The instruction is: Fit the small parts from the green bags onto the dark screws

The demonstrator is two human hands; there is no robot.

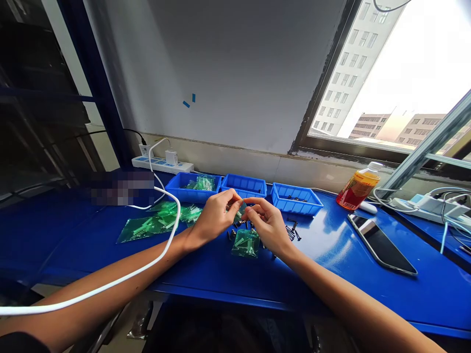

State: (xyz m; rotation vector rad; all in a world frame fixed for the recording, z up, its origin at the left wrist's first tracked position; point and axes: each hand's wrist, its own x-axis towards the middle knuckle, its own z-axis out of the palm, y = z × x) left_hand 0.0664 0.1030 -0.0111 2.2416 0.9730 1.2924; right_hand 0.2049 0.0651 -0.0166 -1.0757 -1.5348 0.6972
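My left hand (217,214) and my right hand (268,221) meet over the middle of the blue table (221,279). Both pinch the top of a small green plastic bag (240,211), which my fingers partly cover. Just below my hands, another small green bag (246,243) with pale pieces inside lies flat. Dark screws (292,230) are scattered under and to the right of my right hand. Left of my left hand, several green bags with pale pieces (147,224) lie in an overlapping pile.
Behind my hands stand a left blue bin (176,189) holding green bags, a middle bin (257,192) and a right bin (297,207) with dark parts. A bottle (358,186), phone (382,245) and power strips are further out. A white cable (143,268) crosses above my left forearm.
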